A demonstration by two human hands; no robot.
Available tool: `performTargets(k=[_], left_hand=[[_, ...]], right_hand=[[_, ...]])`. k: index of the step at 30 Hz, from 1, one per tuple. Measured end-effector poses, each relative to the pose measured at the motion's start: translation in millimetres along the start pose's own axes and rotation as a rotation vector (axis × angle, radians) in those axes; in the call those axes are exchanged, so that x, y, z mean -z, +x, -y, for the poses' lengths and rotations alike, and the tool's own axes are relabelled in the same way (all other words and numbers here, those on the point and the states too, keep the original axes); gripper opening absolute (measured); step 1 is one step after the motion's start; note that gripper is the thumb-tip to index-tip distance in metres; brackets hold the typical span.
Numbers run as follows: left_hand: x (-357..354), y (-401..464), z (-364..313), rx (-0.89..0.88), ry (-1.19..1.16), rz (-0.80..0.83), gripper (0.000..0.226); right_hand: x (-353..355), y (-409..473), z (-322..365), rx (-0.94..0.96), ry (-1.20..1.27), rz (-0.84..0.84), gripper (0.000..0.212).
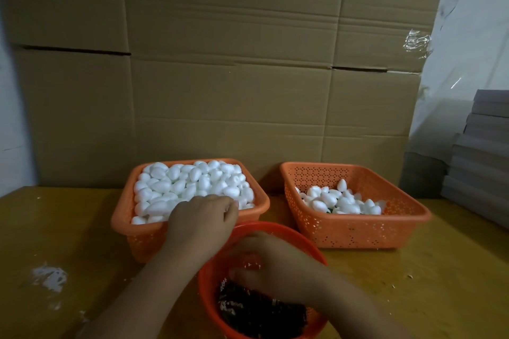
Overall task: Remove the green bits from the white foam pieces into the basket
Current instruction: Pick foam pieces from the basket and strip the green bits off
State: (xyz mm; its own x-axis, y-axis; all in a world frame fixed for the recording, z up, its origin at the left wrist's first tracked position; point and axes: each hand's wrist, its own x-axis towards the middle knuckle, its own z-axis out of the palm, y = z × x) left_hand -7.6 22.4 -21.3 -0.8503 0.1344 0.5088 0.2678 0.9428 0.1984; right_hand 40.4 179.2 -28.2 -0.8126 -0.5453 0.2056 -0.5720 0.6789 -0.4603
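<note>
At the table edge, head view: both hands over baskets.
Left hand (202,219), fingers curled, grip contents hidden, sits on foam pieces (190,187) in the 11 o'clock basket (124,217). Right hand (271,264) (grip unclear) is inside the round basket (209,297) at 6 o'clock, above dark bits (261,314).

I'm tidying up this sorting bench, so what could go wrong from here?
The left basket is heaped past its rim, so the left hand reaching in may knock foam pieces out. The round basket sits at the table's near edge, where the right hand could tip it.
</note>
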Motion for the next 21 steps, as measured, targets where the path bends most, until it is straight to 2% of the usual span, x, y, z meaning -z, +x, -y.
performTargets(k=[3, 9, 21], left_hand=[[-1.5, 1.7, 2.4, -0.016, 0.025, 0.068, 0.042], [-6.4, 4.0, 3.4, 0.025, 0.083, 0.135, 0.053], [-7.7, 3.4, 3.2, 0.037, 0.136, 0.107, 0.060]], right_hand=[[-10.6, -1.3, -6.0, -0.072, -0.188, 0.123, 0.043], [-12.3, -0.9, -9.1, -0.027, -0.262, 0.102, 0.043], [-13.5, -1.1, -13.9, -0.122, -0.130, 0.116, 0.022]])
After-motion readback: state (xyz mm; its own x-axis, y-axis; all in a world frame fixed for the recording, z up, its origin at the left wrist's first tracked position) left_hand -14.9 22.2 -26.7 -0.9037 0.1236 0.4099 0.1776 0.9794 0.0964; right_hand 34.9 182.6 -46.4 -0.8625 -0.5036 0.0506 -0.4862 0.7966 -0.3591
